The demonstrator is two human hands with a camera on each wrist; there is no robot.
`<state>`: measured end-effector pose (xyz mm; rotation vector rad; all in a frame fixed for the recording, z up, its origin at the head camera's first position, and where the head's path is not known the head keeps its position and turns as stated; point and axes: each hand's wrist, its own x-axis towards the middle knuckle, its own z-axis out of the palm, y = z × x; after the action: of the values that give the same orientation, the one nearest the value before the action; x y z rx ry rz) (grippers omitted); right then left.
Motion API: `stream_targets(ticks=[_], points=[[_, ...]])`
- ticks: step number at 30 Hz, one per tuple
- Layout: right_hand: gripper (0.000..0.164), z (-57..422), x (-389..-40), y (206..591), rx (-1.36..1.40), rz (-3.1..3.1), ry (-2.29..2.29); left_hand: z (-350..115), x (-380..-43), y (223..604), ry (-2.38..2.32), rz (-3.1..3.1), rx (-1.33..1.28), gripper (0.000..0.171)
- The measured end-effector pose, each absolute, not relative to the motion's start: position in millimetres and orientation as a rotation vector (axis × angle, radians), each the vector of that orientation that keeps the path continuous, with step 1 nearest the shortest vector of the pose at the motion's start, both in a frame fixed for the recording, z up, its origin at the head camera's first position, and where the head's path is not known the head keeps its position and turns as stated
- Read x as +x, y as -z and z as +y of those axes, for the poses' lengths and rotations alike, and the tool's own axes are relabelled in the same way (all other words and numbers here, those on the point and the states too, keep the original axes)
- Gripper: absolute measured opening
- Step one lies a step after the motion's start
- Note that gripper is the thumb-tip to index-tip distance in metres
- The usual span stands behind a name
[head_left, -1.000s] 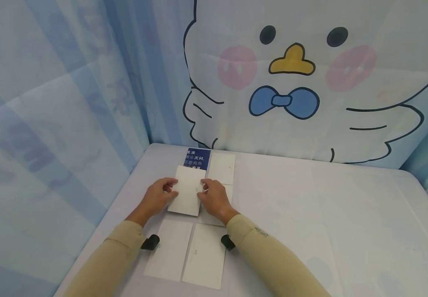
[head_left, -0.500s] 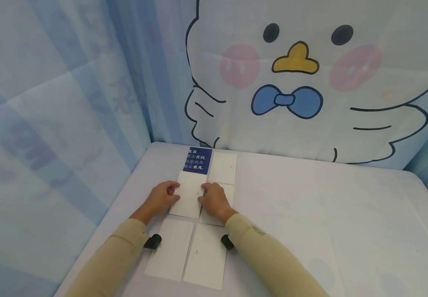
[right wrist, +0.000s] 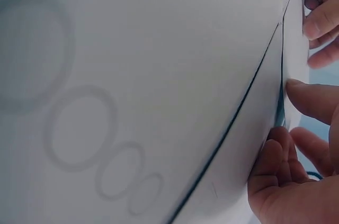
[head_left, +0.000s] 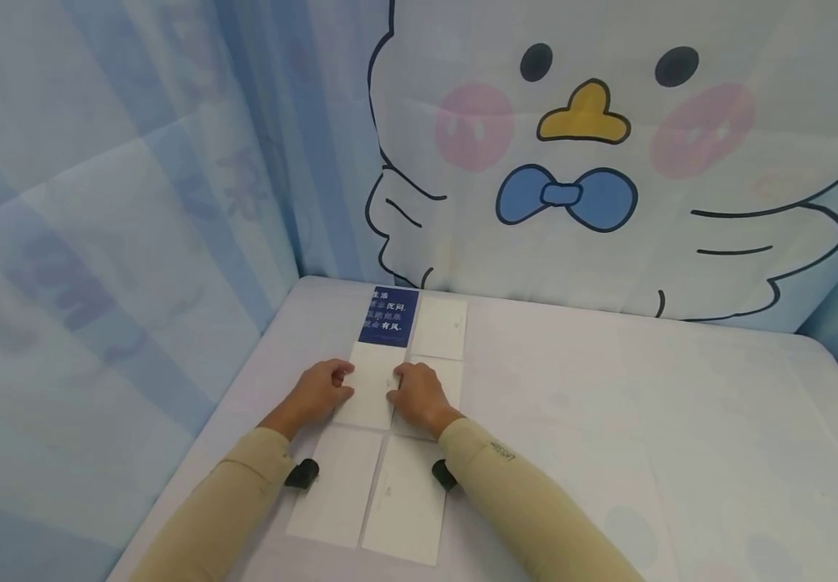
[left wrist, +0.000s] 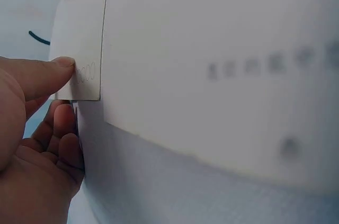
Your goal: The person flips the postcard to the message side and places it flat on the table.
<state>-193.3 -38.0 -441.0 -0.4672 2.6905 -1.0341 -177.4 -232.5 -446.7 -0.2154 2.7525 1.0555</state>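
Both hands are at a white card (head_left: 369,388) lying just below a dark blue card (head_left: 389,317) with white writing. My left hand (head_left: 317,394) holds its left edge; in the left wrist view the thumb (left wrist: 61,68) presses on the card's face beside printed ovals, the other fingers curled by its edge. The card's right edge is held by my right hand (head_left: 421,396). In the right wrist view, that thumb (right wrist: 307,98) lies on the edge and the curled fingers (right wrist: 270,166) sit under it. Part of the neighbouring card is hidden beneath the right hand.
Further white cards lie flat: one at the upper right (head_left: 440,327), one under the right hand's side (head_left: 446,380), and two in front, left (head_left: 336,485) and right (head_left: 405,501). The white tablecloth (head_left: 608,428) stretches right; a patterned curtain (head_left: 135,242) hangs at the left.
The white card, earlier raised and overlapping the blue card, has come down and toward me, uncovering all the blue card's writing. Both hands moved slightly with it, keeping hold of its edges.
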Motion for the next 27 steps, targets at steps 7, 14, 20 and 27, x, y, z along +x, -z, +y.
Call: stream_targets(ticks=[7,14,20,27], points=[[0.042,-37.2,-195.6,440.6,-0.49,2.692,0.982,-230.7,-181.1,448.9,-0.972,2.771,-0.136,0.039],[0.04,-37.6,-196.3,441.0,-0.536,2.687,0.971,-229.8,-178.5,449.6,-1.007,2.755,-0.166,0.036],[0.041,-36.4,-194.7,439.2,-0.578,2.685,0.972,-231.4,-174.4,452.0,-1.102,2.697,-0.223,0.038],[0.041,-36.4,-194.2,440.6,-0.57,2.662,0.985,-233.4,-175.8,452.3,-1.093,2.676,-0.241,0.04]])
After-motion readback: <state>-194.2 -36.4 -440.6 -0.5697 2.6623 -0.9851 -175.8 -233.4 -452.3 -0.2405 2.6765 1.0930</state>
